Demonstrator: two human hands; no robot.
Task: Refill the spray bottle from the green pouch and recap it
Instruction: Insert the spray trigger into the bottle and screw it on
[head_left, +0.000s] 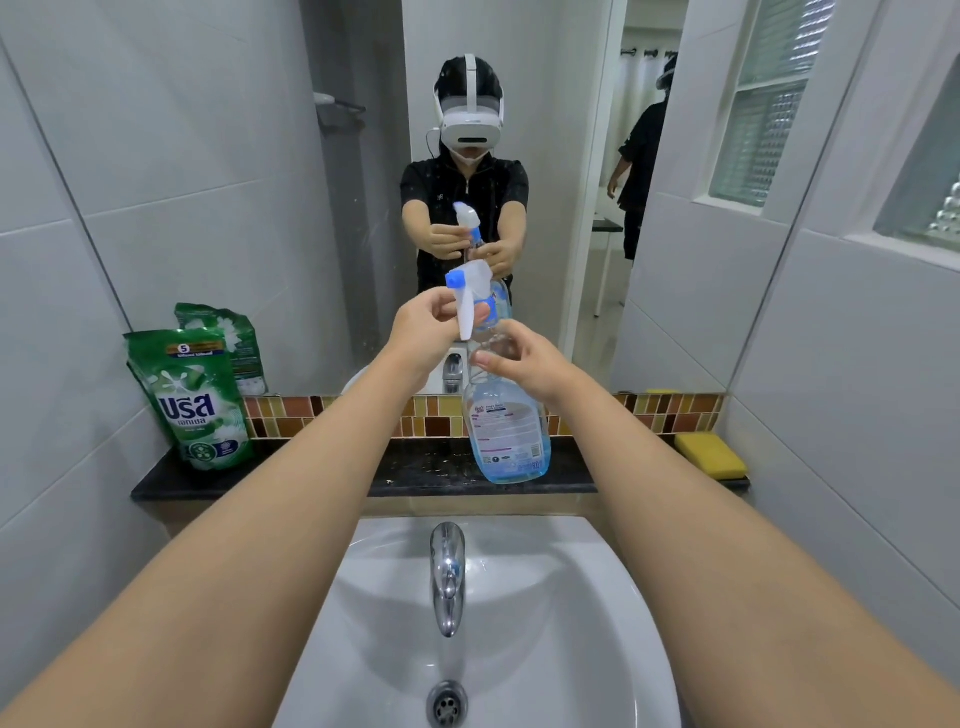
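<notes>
A clear spray bottle (506, 441) with blue liquid in its lower part stands on the dark ledge (291, 475) behind the sink. My right hand (524, 361) grips its neck. My left hand (428, 330) pinches the white spray head with a blue nozzle (467, 296) at the top of the bottle. I cannot tell whether the head is screwed on or loose. The green pouch (195, 397) stands upright at the left end of the ledge, apart from both hands.
A white sink (597, 597) with a chrome tap (448, 571) lies below the ledge. A yellow sponge (711, 454) rests at the ledge's right end. A mirror (519, 130) above reflects me, the bottle and another person in a doorway. Tiled walls close in on both sides.
</notes>
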